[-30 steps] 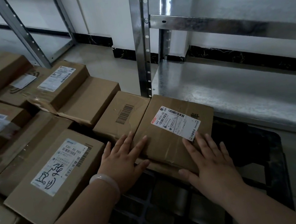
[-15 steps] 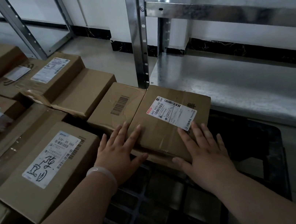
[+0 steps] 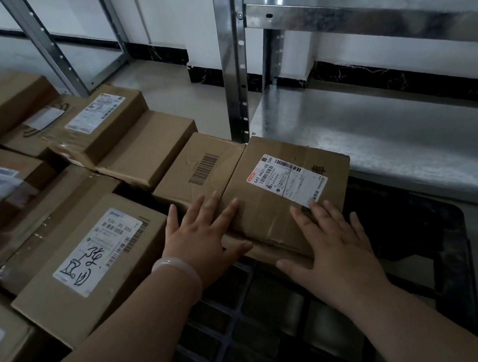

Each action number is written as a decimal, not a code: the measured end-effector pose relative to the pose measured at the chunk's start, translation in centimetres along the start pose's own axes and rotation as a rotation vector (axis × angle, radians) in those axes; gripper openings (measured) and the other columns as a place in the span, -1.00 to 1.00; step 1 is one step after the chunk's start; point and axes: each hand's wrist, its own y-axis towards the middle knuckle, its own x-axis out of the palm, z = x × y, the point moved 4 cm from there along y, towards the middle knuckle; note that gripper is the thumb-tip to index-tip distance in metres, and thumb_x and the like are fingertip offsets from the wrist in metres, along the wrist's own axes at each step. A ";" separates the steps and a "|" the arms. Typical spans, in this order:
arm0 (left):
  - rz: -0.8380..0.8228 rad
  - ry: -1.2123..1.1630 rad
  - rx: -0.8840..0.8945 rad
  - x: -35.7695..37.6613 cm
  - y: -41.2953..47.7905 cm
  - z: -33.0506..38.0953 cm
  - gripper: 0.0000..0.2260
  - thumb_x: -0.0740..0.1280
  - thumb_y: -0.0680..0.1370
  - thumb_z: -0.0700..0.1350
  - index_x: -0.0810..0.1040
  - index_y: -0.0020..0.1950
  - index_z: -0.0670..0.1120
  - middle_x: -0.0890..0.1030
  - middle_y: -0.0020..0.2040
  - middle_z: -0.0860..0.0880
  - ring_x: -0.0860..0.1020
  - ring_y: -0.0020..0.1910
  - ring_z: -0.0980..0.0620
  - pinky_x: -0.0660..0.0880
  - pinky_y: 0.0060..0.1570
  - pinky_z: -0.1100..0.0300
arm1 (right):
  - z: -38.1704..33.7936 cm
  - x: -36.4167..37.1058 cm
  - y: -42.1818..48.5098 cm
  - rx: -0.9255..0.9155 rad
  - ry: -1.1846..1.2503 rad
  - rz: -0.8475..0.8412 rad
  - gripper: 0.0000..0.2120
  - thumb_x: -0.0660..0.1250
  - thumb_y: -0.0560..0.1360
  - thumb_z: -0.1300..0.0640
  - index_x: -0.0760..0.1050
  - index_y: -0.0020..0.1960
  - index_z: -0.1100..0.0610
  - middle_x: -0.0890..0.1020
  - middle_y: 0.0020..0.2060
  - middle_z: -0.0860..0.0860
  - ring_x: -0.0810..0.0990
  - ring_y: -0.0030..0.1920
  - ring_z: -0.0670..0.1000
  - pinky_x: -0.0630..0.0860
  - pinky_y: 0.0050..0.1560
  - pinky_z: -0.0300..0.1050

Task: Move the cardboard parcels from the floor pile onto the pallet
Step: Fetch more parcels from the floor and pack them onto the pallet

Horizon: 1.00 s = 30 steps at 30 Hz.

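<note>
Your left hand (image 3: pixel 206 238), a pale bracelet (image 3: pixel 180 271) at its wrist, lies flat and spread on the left edge of the parcel (image 3: pixel 269 207), with the thumb along the front face. Your right hand (image 3: pixel 334 247) lies equally flat on the near right of the top, fingertips reaching the white label. Neither hand curls round anything. The parcel sits at the far side of the black grid pallet (image 3: pixel 419 234), its left edge touching the barcode box (image 3: pixel 198 168). The step in hand appears to be seating it: press down and forward evenly with both palms, so that it closes square against its neighbour and does not ride up on the creased cardboard under its front edge. Whether that cardboard is a flap or a second box cannot be told. At left, the taller labelled box (image 3: pixel 88 259) stands just beside your left wrist. Behind the parcel rises a steel post (image 3: pixel 233 57), and the low shelf (image 3: pixel 410 130) runs to the right. The shelf's rim lies just beside the parcel's far right corner and would likely stop a harder push.
</note>
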 end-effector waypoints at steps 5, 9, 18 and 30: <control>-0.020 0.003 -0.045 -4.9 -2.2 0.5 -0.23 -0.09 0.40 0.52 -0.34 0.50 0.32 -0.26 0.60 0.10 -0.25 0.57 0.00 -0.36 0.43 -0.23 | -4.2 -3.1 -2.3 -0.088 0.028 -0.032 -0.12 -0.02 0.38 -0.53 -0.24 0.56 -0.23 -0.14 0.61 -0.05 -0.33 0.56 -0.04 -0.37 0.51 0.12; -0.044 0.030 -0.076 -12.5 -6.0 -0.3 -0.23 0.04 0.48 0.46 -0.33 0.52 0.28 -0.28 0.60 0.08 -0.26 0.57 -0.02 -0.35 0.44 -0.24 | -8.1 -9.6 -4.7 -0.159 0.006 -0.087 -0.16 0.15 0.44 -0.46 -0.17 0.56 -0.23 -0.14 0.61 -0.03 -0.27 0.58 0.05 -0.35 0.49 0.12; -0.013 0.012 -0.212 -35.7 -17.2 -0.9 -0.16 0.12 0.47 0.46 -0.33 0.53 0.26 -0.26 0.61 0.04 -0.25 0.58 -0.03 -0.29 0.48 -0.26 | -18.0 -31.5 -11.1 -0.369 0.013 -0.293 -0.09 0.25 0.47 -0.39 -0.29 0.55 -0.23 -0.16 0.61 0.00 -0.29 0.58 0.07 -0.24 0.55 0.19; 0.083 -0.095 -0.582 -56.5 -40.0 3.4 -0.10 0.23 0.43 0.45 -0.34 0.52 0.32 -0.25 0.60 0.11 -0.19 0.58 -0.02 -0.27 0.46 -0.22 | -26.8 -54.3 -24.7 -0.859 -0.146 -0.352 -0.02 0.27 0.44 -0.41 -0.35 0.54 -0.25 -0.31 0.58 -0.08 -0.36 0.56 0.01 -0.33 0.46 0.11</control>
